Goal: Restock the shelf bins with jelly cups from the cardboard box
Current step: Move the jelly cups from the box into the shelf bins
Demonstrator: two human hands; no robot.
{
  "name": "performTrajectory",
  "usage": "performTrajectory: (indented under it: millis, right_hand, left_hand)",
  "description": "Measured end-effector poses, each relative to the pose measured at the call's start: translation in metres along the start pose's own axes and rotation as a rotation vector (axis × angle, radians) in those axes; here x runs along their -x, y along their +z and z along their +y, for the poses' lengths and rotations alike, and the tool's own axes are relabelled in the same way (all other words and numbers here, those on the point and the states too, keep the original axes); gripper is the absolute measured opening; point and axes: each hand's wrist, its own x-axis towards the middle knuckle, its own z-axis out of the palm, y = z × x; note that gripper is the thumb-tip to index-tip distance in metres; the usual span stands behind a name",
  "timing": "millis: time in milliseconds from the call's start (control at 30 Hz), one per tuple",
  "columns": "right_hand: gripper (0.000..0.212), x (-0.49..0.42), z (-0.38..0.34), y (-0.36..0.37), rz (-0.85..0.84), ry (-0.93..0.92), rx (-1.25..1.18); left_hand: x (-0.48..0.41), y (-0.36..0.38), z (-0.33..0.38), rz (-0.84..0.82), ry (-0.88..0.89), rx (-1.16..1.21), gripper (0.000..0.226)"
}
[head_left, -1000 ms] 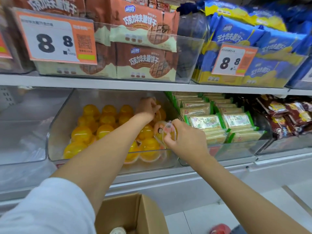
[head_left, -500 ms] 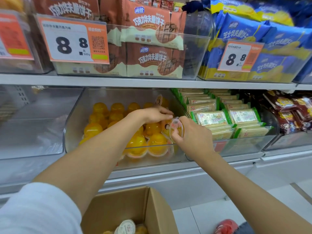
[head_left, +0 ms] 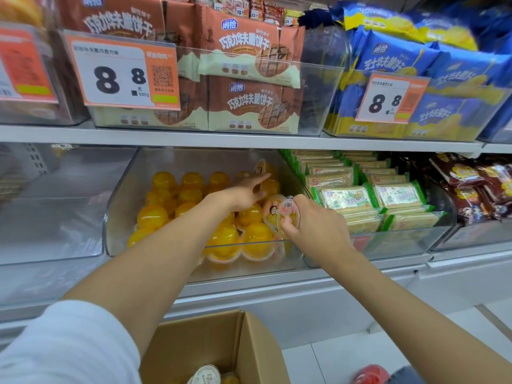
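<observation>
Head view, left to right.

- Clear bin (head_left: 52, 217), 9 o'clock: contents not discernible through the plastic.
- Price tag (head_left: 122, 73), 11 o'clock: orange and white, marked 8.8, clipped to the front of the upper bin of brown wafer packs (head_left: 249, 106).
- White sleeve (head_left: 66, 345), 7 o'clock, on the left arm.
- Jelly cup bin (head_left: 122, 206), centre: clear plastic, on the lower shelf; filled with orange jelly cups (head_left: 221, 239), most standing dome-up in rows.
- Left hand (head_left: 243, 192), just above centre: reached into the bin over the cups, fingers extended toward the back right corner, where one cup (head_left: 261, 167) stands on edge with its printed lid facing out. Grip released; nothing seen held. Contact with that cup cannot be told.
- Cardboard box (head_left: 227, 347), 6 o'clock, below the shelf: open, one flap raised; a jelly cup with white printed lid (head_left: 206, 374) visible inside at the bottom edge.
- Held jelly cup (head_left: 289, 214), just right of centre: tilted on edge at the bin's front right corner, lid facing the camera, touching a second lid-out cup (head_left: 273, 210) at its left.
- Right hand (head_left: 315, 225), 3 o'clock from centre: fingers and thumb clenched around the held cup's rim.
- Green-edged packs (head_left: 368, 198), 3 o'clock, in the neighbouring bin.
- Blue and yellow packs (head_left: 401, 59), 1 o'clock, with a second 8.8 tag (head_left: 388, 98).
- Dark red packs (head_left: 476, 184), far 3 o'clock.
- Red object (head_left: 371, 375), 5 o'clock, on the floor; identity unclear.
</observation>
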Motion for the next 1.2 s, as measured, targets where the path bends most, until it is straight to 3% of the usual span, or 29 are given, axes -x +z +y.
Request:
performTrajectory:
  millis: [67, 200, 433, 533, 633, 767, 900, 1200]
  right_hand:
    - [0.020, 0.000, 0.000, -0.001, -0.004, -0.003, 0.015]
    - [0.020, -0.001, -0.001, -0.002, -0.013, -0.010, 0.034]
    - [0.019, -0.003, 0.000, -0.001, -0.009, -0.025, 0.033]
    - [0.019, -0.003, 0.001, 0.003, 0.028, -0.023, 0.037]
    - [0.021, -0.002, 0.001, 0.006, 0.063, -0.021, 0.034]
    - [0.024, -0.001, 0.001, 0.008, 0.085, -0.012, 0.008]
    - [0.026, -0.001, -0.001, 0.007, 0.085, 0.014, -0.013]
    - [0.026, -0.001, 0.000, -0.004, -0.019, 0.045, -0.098]
  left_hand:
    - [0.000, 0.000, -0.002, 0.053, 0.001, -0.001, 0.053]
    - [-0.006, -0.003, -0.002, 0.020, 0.015, -0.095, 0.072]
    - [-0.016, -0.002, 0.029, 0.310, 0.032, -0.299, 0.037]
    - [-0.026, 0.012, 0.038, 0.305, 0.030, -0.429, 0.025]
    - [-0.035, 0.016, 0.030, 0.183, 0.024, -0.154, 0.033]
    - [-0.022, 0.003, 0.011, 0.167, 0.055, 0.187, 0.033]
    - [0.002, -0.012, 0.003, -0.220, 0.086, 0.160, 0.036]
    - [-0.006, -0.009, 0.013, -0.001, 0.071, 0.128, 0.016]
